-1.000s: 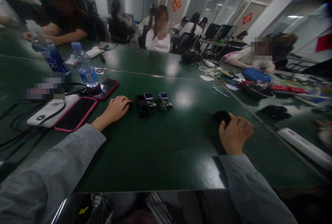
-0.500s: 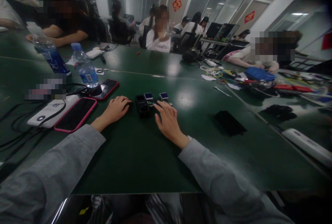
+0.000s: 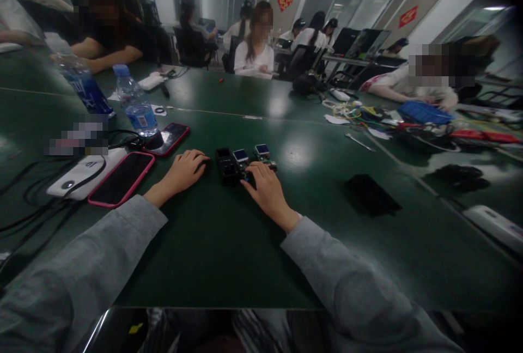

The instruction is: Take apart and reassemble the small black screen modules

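Note:
On the green table (image 3: 212,244), my left hand (image 3: 182,174) lies palm down with slightly curved fingers, holding nothing. Its fingertips are just left of a black open-topped plastic case (image 3: 226,168). Right of the case is a small circuit board with a screen (image 3: 241,155), its lower part covered by fingers. My right hand (image 3: 267,192) has its thumb and fingers closed around that lower part. A second small circuit board with a screen (image 3: 262,150) lies just behind my right fingers, partly hidden.
Left are two phones (image 3: 122,178) (image 3: 168,139), a white power bank (image 3: 84,173), cables and two bottles (image 3: 137,102) (image 3: 84,83). A black flat piece (image 3: 372,195) and a metal wrench-like tool (image 3: 359,142) lie right. Beyond are tangled wires, a blue pouch (image 3: 425,112) and several seated people.
My right thumb and fingers have come together on the nearer circuit board, which has shifted and turned slightly. My left hand stays in place. The view has shifted a little.

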A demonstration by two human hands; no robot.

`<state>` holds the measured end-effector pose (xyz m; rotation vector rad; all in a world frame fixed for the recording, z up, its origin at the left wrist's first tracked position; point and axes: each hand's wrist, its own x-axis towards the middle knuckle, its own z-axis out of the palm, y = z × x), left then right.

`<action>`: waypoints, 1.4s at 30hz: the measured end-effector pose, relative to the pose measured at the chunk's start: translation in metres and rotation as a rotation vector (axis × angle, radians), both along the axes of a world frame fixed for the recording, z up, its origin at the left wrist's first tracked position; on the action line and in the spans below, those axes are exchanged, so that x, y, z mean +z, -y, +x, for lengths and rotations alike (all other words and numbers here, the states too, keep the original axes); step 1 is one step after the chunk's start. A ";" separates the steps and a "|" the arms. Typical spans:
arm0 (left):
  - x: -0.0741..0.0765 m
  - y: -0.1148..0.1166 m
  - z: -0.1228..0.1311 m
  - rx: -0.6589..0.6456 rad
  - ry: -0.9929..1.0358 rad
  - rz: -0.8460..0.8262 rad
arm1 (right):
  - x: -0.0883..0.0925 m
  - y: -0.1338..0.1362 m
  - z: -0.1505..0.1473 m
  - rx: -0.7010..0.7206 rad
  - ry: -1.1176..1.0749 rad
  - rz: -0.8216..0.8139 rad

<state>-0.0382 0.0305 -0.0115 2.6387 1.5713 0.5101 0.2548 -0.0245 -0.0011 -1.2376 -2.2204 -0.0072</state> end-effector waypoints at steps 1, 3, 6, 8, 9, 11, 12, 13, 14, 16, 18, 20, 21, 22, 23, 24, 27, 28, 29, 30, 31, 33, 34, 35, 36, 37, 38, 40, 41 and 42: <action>0.000 0.000 0.000 -0.001 -0.002 0.002 | -0.001 0.000 0.000 0.007 -0.033 -0.007; 0.001 0.001 0.000 -0.003 -0.005 0.006 | -0.003 0.000 0.001 -0.016 -0.124 -0.030; 0.002 0.001 0.000 -0.006 -0.010 0.003 | -0.006 0.000 0.001 -0.114 -0.246 -0.082; 0.002 0.001 0.000 -0.008 -0.009 -0.003 | -0.007 -0.001 0.002 -0.150 -0.266 -0.114; 0.002 0.000 0.000 -0.009 -0.007 -0.004 | -0.007 -0.001 0.002 -0.155 -0.262 -0.121; 0.001 0.000 -0.001 -0.011 0.002 -0.004 | -0.008 -0.002 0.002 -0.149 -0.250 -0.123; 0.000 -0.001 -0.001 -0.011 0.005 -0.004 | -0.009 -0.002 0.002 -0.144 -0.249 -0.122; 0.000 -0.001 -0.001 -0.010 0.007 -0.003 | -0.009 -0.003 0.003 -0.141 -0.254 -0.123; 0.000 -0.001 -0.001 -0.008 0.006 0.000 | -0.010 -0.004 0.003 -0.140 -0.265 -0.125; 0.000 -0.001 -0.001 -0.004 0.002 0.004 | -0.010 -0.004 0.004 -0.146 -0.300 -0.130; 0.001 0.000 -0.001 -0.004 -0.005 0.006 | -0.009 -0.005 0.005 -0.153 -0.345 -0.121; 0.001 0.001 0.000 -0.004 -0.008 0.004 | -0.008 -0.005 0.006 -0.151 -0.386 -0.096; 0.001 0.001 0.000 -0.003 -0.008 0.002 | -0.008 -0.005 0.006 -0.150 -0.397 -0.087; 0.001 0.001 0.000 -0.003 -0.006 0.000 | -0.008 -0.005 0.007 -0.152 -0.402 -0.083; 0.001 0.000 0.000 -0.004 -0.002 -0.002 | -0.008 -0.006 0.008 -0.158 -0.402 -0.085; 0.001 0.000 -0.001 -0.006 0.002 -0.003 | -0.009 -0.007 0.009 -0.166 -0.400 -0.090; 0.000 0.000 -0.001 -0.007 0.007 -0.003 | -0.012 -0.010 0.013 -0.187 -0.404 -0.108; 0.000 0.000 -0.001 -0.005 0.005 -0.002 | -0.013 -0.011 0.014 -0.192 -0.408 -0.114; 0.000 0.000 -0.001 -0.005 0.002 -0.001 | -0.014 -0.011 0.014 -0.199 -0.410 -0.118; 0.000 0.000 -0.001 -0.004 0.000 0.000 | -0.014 -0.010 0.014 -0.209 -0.408 -0.120; 0.000 0.000 -0.001 -0.004 -0.003 0.000 | -0.013 -0.009 0.014 -0.221 -0.400 -0.122; 0.001 0.000 -0.001 -0.005 -0.010 0.001 | -0.010 -0.006 0.012 -0.245 -0.368 -0.123; 0.001 0.001 -0.001 -0.007 -0.013 0.000 | -0.008 -0.005 0.011 -0.258 -0.354 -0.118; 0.001 0.001 -0.001 -0.007 -0.015 -0.001 | -0.006 -0.004 0.010 -0.269 -0.342 -0.110; 0.001 0.001 -0.001 -0.006 -0.016 -0.002 | -0.005 -0.004 0.008 -0.275 -0.330 -0.098; 0.002 0.001 0.000 -0.005 -0.016 -0.004 | -0.004 -0.004 0.007 -0.276 -0.315 -0.082; 0.002 0.001 0.000 -0.003 -0.014 -0.005 | -0.003 -0.005 0.006 -0.270 -0.294 -0.066; 0.002 0.001 0.000 0.001 -0.007 -0.007 | -0.003 -0.009 0.003 -0.235 -0.229 -0.048; 0.001 0.001 0.000 0.001 -0.002 -0.006 | -0.004 -0.010 0.002 -0.214 -0.194 -0.047; 0.001 0.001 0.000 0.000 0.002 -0.004 | -0.004 -0.012 0.001 -0.196 -0.166 -0.050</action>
